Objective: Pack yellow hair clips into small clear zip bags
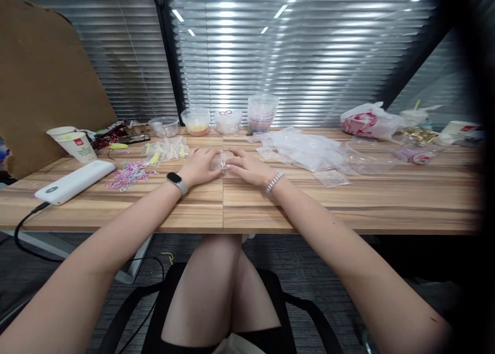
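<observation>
Between my hands, a small clear plastic bag [219, 161] lies on the wooden table [201, 209]. My left hand [200, 165], with a watch on its wrist, rests at the bag's left side, its fingers closed on the bag's edge. From the right, my right hand [249, 167], with a beaded bracelet, touches the bag with its fingertips, fingers spread. Filled bags with yellow pieces [166, 150] lie beyond my left hand. Left of them is a pile of pink and purple small pieces [129, 175]. A heap of clear bags [305, 148] spreads to the right.
Plastic tubs [196, 122] line the back by the blinds. A white power bank [75, 182] with a black cable and paper cups [79, 146] stand left, beside a cardboard sheet [46, 80]. Far right are a red-and-white bag [367, 122] and a clear lid [367, 155].
</observation>
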Available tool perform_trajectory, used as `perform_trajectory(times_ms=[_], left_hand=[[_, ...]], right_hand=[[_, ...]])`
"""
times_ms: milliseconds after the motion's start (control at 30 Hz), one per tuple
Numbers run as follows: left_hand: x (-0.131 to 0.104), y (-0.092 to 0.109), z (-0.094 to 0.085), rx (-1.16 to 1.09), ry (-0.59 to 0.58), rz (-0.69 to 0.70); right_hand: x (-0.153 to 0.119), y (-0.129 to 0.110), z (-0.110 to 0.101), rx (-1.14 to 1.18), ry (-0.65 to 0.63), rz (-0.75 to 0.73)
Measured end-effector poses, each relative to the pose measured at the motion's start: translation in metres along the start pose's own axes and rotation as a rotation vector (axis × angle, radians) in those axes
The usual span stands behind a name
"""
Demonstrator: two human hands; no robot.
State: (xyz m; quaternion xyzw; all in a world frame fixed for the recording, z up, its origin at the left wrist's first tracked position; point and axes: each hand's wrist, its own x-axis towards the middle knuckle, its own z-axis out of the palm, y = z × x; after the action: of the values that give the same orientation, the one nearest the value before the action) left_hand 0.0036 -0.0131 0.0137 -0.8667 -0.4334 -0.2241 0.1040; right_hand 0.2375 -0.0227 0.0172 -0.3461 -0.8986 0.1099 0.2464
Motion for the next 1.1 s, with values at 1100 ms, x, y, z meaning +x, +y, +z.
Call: perform_trajectory(times_ms=[1100], left_hand=[[0.000, -0.014, 0.000, 0.005, -0.309, -0.002]], right_hand=[[0.004, 0.006, 0.003, -0.104, -0.169, 0.034]])
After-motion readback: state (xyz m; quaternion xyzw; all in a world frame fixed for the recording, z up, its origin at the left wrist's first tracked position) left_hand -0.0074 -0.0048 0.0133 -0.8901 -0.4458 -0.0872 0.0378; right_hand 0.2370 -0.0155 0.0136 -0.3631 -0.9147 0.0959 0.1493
